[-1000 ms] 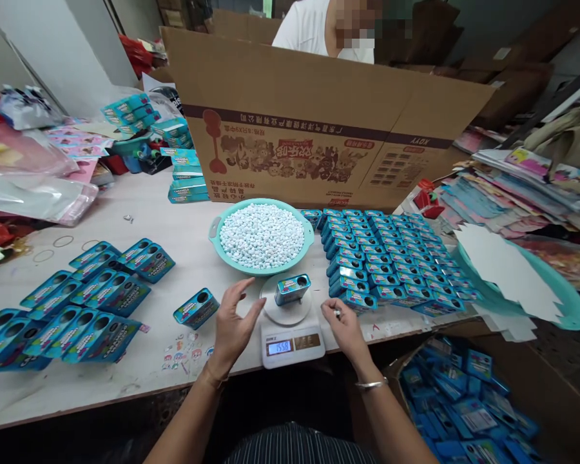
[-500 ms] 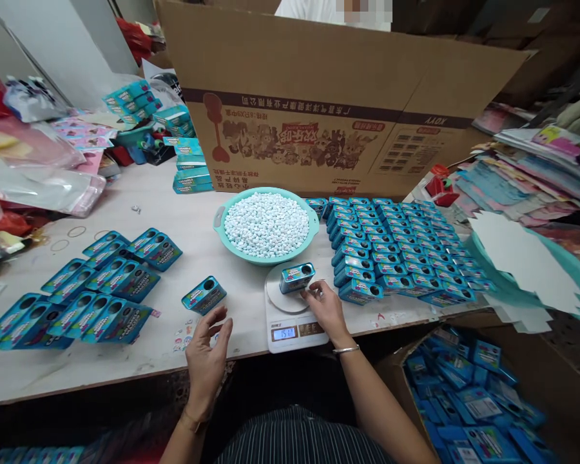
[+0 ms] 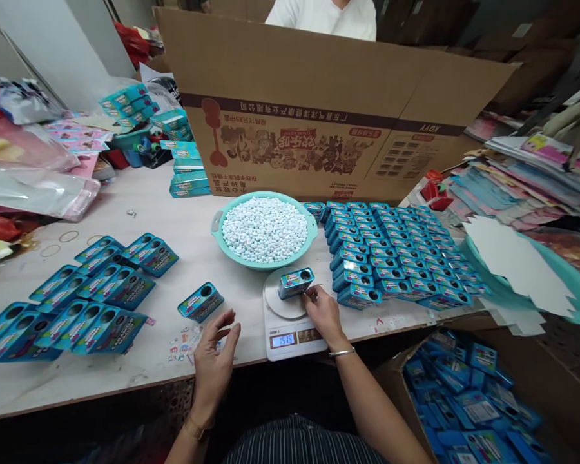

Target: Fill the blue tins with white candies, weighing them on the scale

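Note:
A small blue tin (image 3: 295,282) with a round hole in its top stands on the white scale (image 3: 290,316), whose display shows digits. My right hand (image 3: 323,312) rests on the scale beside the tin, fingers pinched against its right end. My left hand (image 3: 214,359) hovers over the table's front edge with fingers spread, holding nothing. A single blue tin (image 3: 200,301) lies just beyond it. A teal bowl (image 3: 217,225) heaped with small white candies sits behind the scale.
Rows of blue tins (image 3: 391,254) fill the table to the right, and more tins (image 3: 77,296) lie at the left. A large cardboard box (image 3: 319,109) stands behind, with a person in white beyond it. A carton of blue packs (image 3: 464,399) sits on the floor at the right.
My right hand moved from the table edge onto the scale, up against the tin. My left hand drew back from the scale toward the table's front edge.

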A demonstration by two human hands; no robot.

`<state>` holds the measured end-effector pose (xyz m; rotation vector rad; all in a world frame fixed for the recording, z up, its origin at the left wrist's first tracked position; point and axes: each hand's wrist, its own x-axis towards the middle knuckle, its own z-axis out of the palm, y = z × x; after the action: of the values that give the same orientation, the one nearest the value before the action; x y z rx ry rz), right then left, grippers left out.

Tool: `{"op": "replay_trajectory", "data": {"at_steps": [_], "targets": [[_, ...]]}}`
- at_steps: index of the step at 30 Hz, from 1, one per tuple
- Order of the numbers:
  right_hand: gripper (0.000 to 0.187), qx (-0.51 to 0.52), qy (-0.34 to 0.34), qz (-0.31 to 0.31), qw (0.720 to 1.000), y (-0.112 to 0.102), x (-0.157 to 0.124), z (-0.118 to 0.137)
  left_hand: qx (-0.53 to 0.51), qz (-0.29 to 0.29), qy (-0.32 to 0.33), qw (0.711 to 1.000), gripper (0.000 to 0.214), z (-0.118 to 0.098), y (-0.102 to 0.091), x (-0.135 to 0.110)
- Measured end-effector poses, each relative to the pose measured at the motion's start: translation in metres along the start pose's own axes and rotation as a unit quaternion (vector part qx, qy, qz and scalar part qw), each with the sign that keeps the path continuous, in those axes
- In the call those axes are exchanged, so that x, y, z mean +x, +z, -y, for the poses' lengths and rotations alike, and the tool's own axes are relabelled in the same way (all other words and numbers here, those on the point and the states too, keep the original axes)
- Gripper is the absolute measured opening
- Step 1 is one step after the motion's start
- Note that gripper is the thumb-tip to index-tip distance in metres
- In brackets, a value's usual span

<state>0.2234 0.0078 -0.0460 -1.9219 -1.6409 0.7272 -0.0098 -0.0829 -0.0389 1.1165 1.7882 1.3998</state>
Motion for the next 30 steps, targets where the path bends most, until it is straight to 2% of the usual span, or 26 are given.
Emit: {"op": "replay_trajectory", "data": {"at_steps": [3, 8, 11, 15, 20, 27, 30], "targets": [[0.017, 0.02, -0.01, -0.011, 1.0, -0.01, -0.005, 0.002, 0.005, -0.004, -0.009, 1.0, 0.046, 0.0, -0.002, 0.001], [0.026, 0.088, -0.059, -0.069, 0.992, -0.049, -0.007, 0.025, 0.004, -0.001, -0.003, 1.0, 0.046, -0.001, 0.0, 0.004], [0.023, 0.074, -0.113, -0.043, 0.99, -0.063, 0.004, 0.044, 0.014, 0.007, 0.005, 1.0, 0.044, -0.003, 0.003, 0.004], [0.026, 0.043, -0.137, 0.027, 0.989, -0.066, 0.018, 0.056, 0.011, 0.005, 0.02, 1.0, 0.042, -0.006, 0.004, 0.004], [0.037, 0.115, -0.178, 0.047, 0.976, -0.071, 0.019, 0.062, 0.007, 0.001, 0.023, 1.0, 0.041, -0.004, 0.003, 0.006], [0.031, -0.038, -0.204, 0.093, 0.974, -0.074, 0.028, 0.074, -0.008, 0.003, 0.021, 1.0, 0.04, -0.004, 0.004, 0.006], [0.031, -0.032, -0.225, 0.118, 0.967, -0.073, 0.032, 0.073, -0.014, 0.011, 0.023, 1.0, 0.038, -0.004, 0.005, 0.005]]}}
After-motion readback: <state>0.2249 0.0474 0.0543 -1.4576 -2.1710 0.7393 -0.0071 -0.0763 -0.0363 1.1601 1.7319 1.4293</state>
